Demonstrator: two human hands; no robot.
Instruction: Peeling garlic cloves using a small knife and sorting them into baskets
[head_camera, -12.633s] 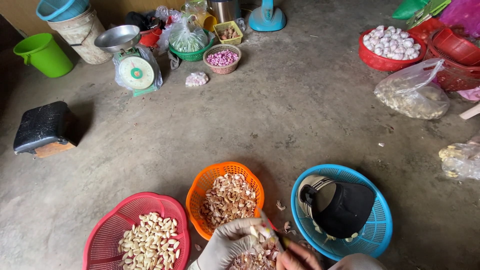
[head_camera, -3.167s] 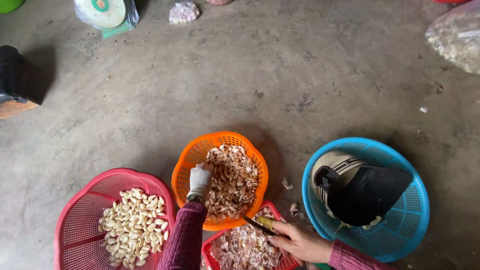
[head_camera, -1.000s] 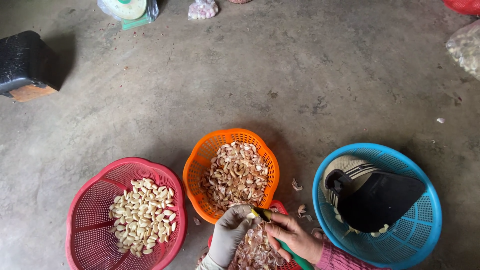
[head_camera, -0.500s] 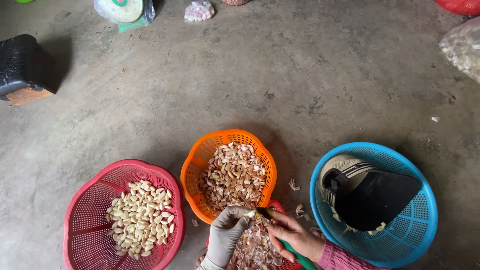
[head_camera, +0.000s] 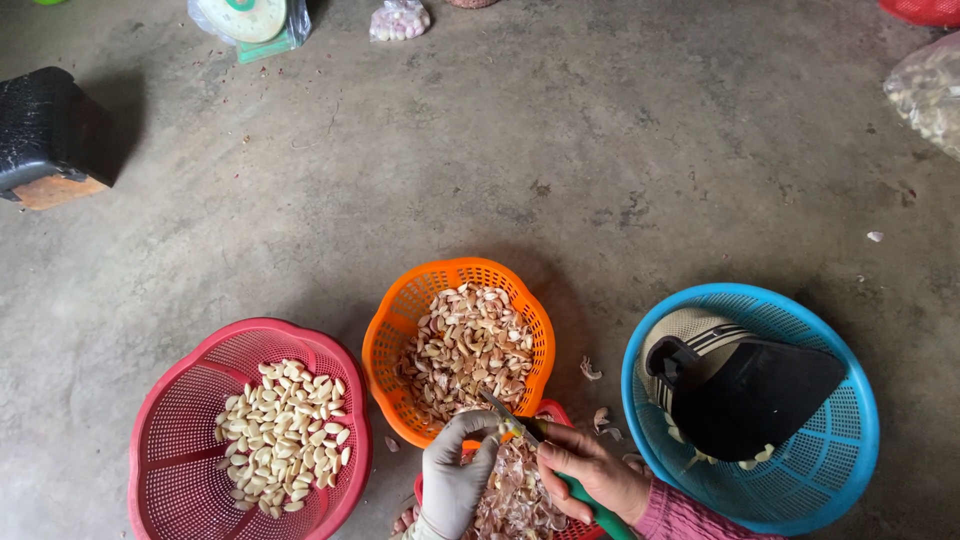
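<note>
Above four baskets, two hands: left pinches one clove, right grips one knife.

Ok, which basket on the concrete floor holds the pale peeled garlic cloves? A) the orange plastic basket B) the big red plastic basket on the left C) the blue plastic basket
B: the pale peeled cloves lie in the big red plastic basket; the orange basket holds brownish skins, the blue basket a dark cap.

Informal food-prep workspace, home or market back area: bare concrete floor serving as work surface, plastic baskets of garlic cloves sitting near front edge, dial weighing scale standing at far edge.
</note>
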